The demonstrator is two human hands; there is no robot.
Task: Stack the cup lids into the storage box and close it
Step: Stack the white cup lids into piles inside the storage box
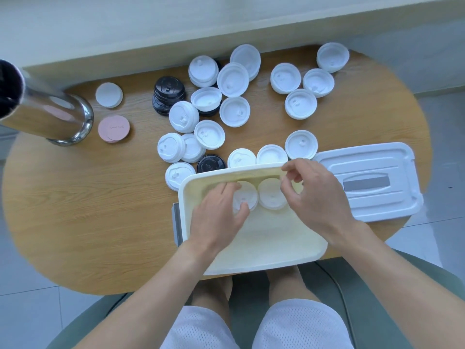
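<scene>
On the near edge of the wooden desk (88, 210) sits the open storage box (251, 263), cream inside, its near rim hanging over the person's knees. Two white cup lids lie side by side against its far wall. The left hand (216, 217) reaches into the box and holds the left lid (247, 195) with thumb and curled fingers, covering its near left part. The right hand (314, 197) hovers over the right lid (270, 196) with fingers curled; whether its fingertips touch the lid is hard to tell, and it hides part of the box's far right corner. The box lid (372, 182) lies flat just right of the box. Loose white lids (234, 79) and a few black lids (168, 91) are scattered farther back. A metal cylinder (45, 109) at far left is cut off by the frame.
</scene>
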